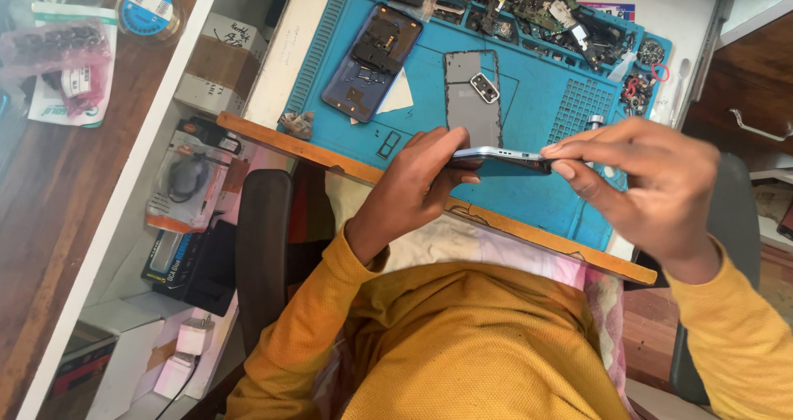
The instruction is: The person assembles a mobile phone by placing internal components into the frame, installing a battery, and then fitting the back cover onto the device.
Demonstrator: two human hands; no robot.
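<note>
I count two phones lying on the blue mat (pixel 537 114): an opened blue phone (pixel 372 56) at 11 o'clock and a grey back cover (pixel 472 98) near 12. My left hand (pixel 417 180) pinches one end of a third phone (pixel 500 160). It is thin and silver-blue, seen edge-on, held just over the mat's near edge. My right hand (pixel 644 185) pinches its other end. One pile of small parts (pixel 553 15) sits at 1 o'clock.

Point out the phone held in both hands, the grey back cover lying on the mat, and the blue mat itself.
phone (pixel 504 160), head view, on its pale side edge between the hands.
grey back cover (pixel 471 106), head view, on its flat middle below the camera window.
blue mat (pixel 537 98), head view, on a bare patch right of the cover.
</note>
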